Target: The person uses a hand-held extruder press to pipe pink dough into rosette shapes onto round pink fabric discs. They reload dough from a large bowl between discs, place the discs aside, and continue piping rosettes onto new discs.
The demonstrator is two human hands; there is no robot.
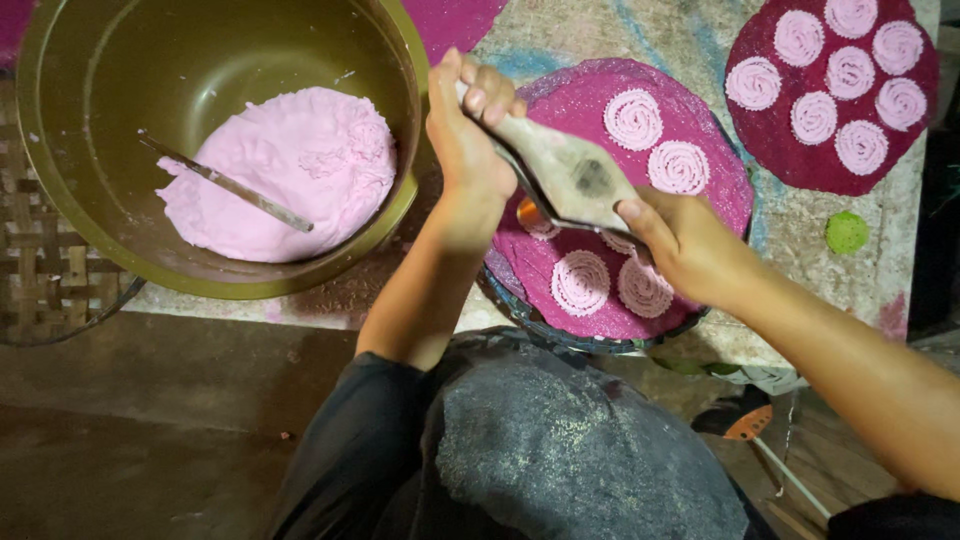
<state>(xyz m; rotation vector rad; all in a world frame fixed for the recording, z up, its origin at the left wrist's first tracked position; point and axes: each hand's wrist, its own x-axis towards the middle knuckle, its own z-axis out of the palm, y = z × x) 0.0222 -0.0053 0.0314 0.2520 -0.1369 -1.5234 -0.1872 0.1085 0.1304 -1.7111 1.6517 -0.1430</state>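
Work surface (700, 40): a flat, worn slab with faded blue and pink streaks, dusted with pale powder, its near edge chipped and stained; beyond that edge, a dark bare floor (150, 440) in dim light. Far left: a woven cane mat (40, 260) under a large olive-green basin (60, 200), which holds a mound of pink dough (290, 170) with a thin metal utensil (225, 183) lying across it. Centre: a round magenta mat (580, 110) on a dark rimmed tray, bearing several pale pink dough spirals (633, 118). Above that mat, a diamond-shaped wooden press (570, 175), held tilted between both hands. Left hand (465, 140): fingers curled tight round the far end of the press. Right hand (685, 240): grasping the near end, thumb on top. Far right: a second round mat (790, 150), darker maroon, carrying seven finished spirals in a ring, well apart from the first. Right, just beside it: a small green disc (847, 232). Near centre: the person's dark-clothed lap, speckled with powder.
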